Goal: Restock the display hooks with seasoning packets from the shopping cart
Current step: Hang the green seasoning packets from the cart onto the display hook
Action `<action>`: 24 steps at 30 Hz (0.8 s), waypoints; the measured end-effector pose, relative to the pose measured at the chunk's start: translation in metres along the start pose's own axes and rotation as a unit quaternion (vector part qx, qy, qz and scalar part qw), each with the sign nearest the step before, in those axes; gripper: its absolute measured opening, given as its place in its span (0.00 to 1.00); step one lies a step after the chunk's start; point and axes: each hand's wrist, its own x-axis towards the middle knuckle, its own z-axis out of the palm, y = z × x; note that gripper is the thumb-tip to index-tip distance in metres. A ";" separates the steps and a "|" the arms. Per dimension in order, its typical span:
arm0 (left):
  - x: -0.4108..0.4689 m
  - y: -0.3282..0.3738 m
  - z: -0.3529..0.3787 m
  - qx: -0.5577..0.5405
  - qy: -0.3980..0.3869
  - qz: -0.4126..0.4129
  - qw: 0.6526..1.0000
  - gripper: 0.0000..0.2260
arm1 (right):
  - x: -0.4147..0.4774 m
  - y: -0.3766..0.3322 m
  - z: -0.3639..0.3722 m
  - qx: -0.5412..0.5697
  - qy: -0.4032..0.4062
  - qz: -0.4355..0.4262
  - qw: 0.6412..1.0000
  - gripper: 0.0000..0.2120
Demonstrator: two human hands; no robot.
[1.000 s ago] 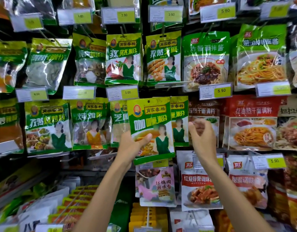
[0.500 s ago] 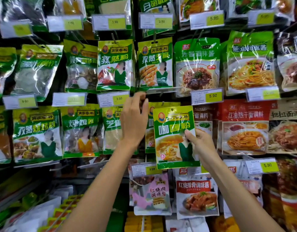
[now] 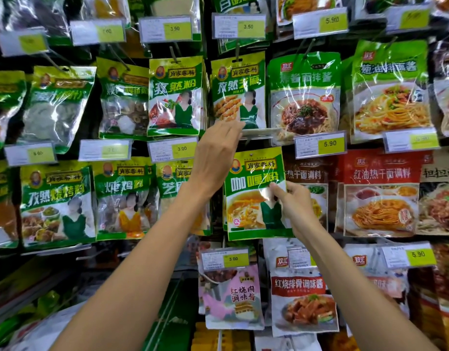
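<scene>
Faces a shop display wall (image 3: 207,29) hung edge to edge with seasoning and sauce packets on hooks, with yellow-patched price tags clipped at the hook ends. Reaches up into the middle rows with both bare arms from the lower edge of the view.

Pinches the curry powder packet (image 3: 253,198) with the right hand (image 3: 295,202): thumb on the printed front near the right edge, remaining fingers curled behind. Holds this green and yellow packet upright and facing outward in the middle row, directly below the cumin sesame packet (image 3: 238,89), left of the red noodle sauce packet (image 3: 380,193) and above the braised pork sauce packet (image 3: 233,297). Partly covers a dark noodle seasoning packet (image 3: 312,173) behind its right edge.

Stretches the left hand (image 3: 213,160) up and to the right, fingers nearly straight and close together, gripping nothing. Touches with the fingertips (image 3: 237,126) the left end of a clear price tag holder (image 3: 261,133), tipped up so far that only its thin edge shows. Keeps the packet's top just under that tipped holder; cannot tell whether the hang hole sits on the hook.

Nearby: the cumin powder packet (image 3: 176,97) just left of the cumin sesame one, a 5.90 price tag (image 3: 319,144) just right of the tipped holder, and a stewed chicken seasoning packet (image 3: 122,198) left of the left forearm.
</scene>
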 end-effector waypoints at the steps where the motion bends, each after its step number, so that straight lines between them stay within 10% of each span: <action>1: -0.001 0.000 0.000 0.001 -0.006 0.001 1.000 0.12 | 0.000 0.000 0.001 -0.003 0.002 0.003 1.000 0.13; 24: -0.039 0.010 -0.011 0.008 0.088 0.011 0.996 0.12 | -0.036 0.019 -0.016 -0.228 0.115 -0.124 0.959 0.13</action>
